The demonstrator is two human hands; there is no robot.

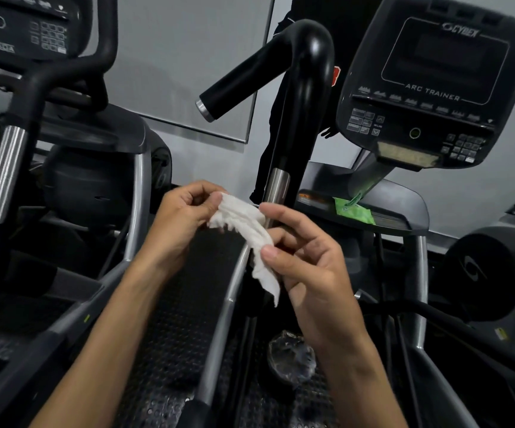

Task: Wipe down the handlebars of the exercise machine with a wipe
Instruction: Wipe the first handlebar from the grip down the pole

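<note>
You held the wipe (247,239) between both hands at this moment, in front of you and just near of the black handlebar (299,97), so the wiping itself looked not yet begun. Your left hand (185,214) pinched the upper left end of the wipe between thumb and curled fingers, and your right hand (305,257) pinched its lower right part, thumb on top, with the other fingers loosely bent behind the cloth. The wipe was crumpled and stretched between the 2 grips, its free tail hanging down; it seemed you were unfolding or bunching it ready for use. It touched no part of the machine that I could see, though it passed in front of the silver collar (277,186) at the foot of the handlebar. I could not tell from the surface whether any bar had been cleaned. The green wipe packet (353,210) lay on the tray under the console (441,75), to the right and farther off. By my reading, the curved grip above, its short side stub and any other handlebars of that machine all remained to be wiped.
</note>
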